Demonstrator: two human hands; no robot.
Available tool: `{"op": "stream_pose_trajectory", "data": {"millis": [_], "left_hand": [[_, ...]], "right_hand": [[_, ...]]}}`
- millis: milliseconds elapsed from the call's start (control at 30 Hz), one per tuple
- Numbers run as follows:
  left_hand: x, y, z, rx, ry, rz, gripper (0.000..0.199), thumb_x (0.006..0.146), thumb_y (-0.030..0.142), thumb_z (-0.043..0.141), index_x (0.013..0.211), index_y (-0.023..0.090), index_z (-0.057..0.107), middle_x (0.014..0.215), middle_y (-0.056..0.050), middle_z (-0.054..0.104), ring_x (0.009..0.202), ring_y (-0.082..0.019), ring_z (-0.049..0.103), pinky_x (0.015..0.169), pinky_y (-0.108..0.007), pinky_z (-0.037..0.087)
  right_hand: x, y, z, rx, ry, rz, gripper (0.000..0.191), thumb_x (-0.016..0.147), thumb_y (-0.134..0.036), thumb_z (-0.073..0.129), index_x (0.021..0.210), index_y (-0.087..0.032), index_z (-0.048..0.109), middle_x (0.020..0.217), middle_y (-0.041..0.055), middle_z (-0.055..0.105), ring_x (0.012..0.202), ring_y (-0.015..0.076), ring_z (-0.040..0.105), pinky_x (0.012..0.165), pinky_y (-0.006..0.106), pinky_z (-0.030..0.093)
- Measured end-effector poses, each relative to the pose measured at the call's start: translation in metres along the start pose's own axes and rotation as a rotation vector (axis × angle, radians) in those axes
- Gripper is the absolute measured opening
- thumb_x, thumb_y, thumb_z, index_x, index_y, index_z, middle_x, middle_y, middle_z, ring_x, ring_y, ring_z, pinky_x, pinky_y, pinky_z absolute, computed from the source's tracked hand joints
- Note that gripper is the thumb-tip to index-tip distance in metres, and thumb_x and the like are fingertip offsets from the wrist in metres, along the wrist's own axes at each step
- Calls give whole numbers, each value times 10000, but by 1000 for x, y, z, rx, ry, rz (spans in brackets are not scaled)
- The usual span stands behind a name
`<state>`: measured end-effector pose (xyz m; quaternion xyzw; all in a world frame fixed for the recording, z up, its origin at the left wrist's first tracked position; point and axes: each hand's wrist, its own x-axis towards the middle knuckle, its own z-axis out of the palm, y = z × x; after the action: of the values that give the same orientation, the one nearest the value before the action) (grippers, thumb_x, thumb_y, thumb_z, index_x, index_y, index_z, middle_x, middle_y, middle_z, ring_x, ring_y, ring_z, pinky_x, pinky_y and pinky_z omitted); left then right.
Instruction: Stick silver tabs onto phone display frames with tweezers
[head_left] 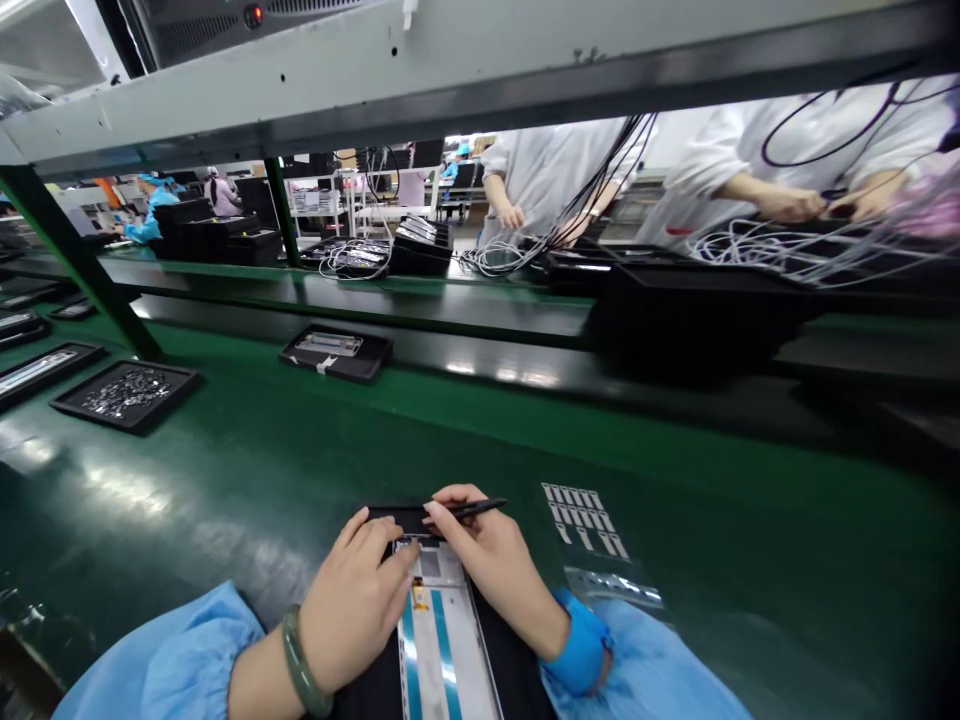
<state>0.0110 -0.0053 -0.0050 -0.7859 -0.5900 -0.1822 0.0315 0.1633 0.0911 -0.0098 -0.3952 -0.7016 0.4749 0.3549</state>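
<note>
A flat phone frame, silver-white with two blue strips and a small yellow flex piece near its upper part, lies in a black tray in front of me. My left hand grips the upper left edge of the frame, its fingertips pressed on the top end. Between the thumb and fingers of my right hand is a pair of black tweezers, lying sideways over the frame's top right corner. The tweezers' tip is hidden behind the fingers.
To the right lies a sheet of small white stickers above a clear plastic strip. A tray of small shiny parts and a tray with another frame stand farther off. Beyond a ledge, people in white handle white cables.
</note>
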Motion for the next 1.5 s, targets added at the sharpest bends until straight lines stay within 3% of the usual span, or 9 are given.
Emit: {"op": "stream_pose_trajectory", "data": {"millis": [233, 467, 800, 967, 1500], "left_hand": [[-5, 2, -5, 49, -78, 9, 331, 864, 196, 477, 1192, 182, 521, 1200, -104, 546, 1176, -234, 479, 1049, -476, 346], [-7, 0, -8, 10, -81, 24, 319, 895, 213, 416, 1190, 174, 533, 1185, -101, 557, 1168, -228, 484, 1055, -462, 336], [-6, 0, -11, -12, -127, 13, 328, 900, 220, 400, 1191, 166, 541, 1181, -103, 553, 1175, -230, 474, 1066, -458, 317], [-7, -1, -11, -11, -122, 31, 335, 898, 225, 409, 1201, 160, 536, 1183, -112, 550, 1172, -237, 475, 1060, -459, 321], [-7, -3, -11, -17, -133, 44, 354, 898, 224, 406, 1229, 158, 513, 1178, -116, 537, 1165, -236, 467, 1062, -463, 309]], "right_hand": [[2, -11, 2, 69, 55, -13, 195, 826, -387, 566, 871, -198, 576, 837, 33, 652, 787, 176, 671, 750, 304, 539], [2, -8, 9, 151, 29, 105, 174, 813, -361, 584, 830, -189, 562, 786, 21, 638, 737, 170, 672, 696, 306, 550], [-5, -9, 7, 5, 13, 46, 99, 823, -288, 558, 847, -194, 576, 785, 21, 648, 692, 159, 668, 617, 271, 543], [-6, -13, 8, -65, 24, -33, 62, 813, -247, 562, 835, -194, 585, 783, 11, 647, 702, 143, 667, 619, 240, 538], [-5, -15, 8, -141, 14, -79, 35, 801, -224, 566, 812, -200, 589, 773, -7, 655, 687, 118, 655, 637, 215, 535]]}}
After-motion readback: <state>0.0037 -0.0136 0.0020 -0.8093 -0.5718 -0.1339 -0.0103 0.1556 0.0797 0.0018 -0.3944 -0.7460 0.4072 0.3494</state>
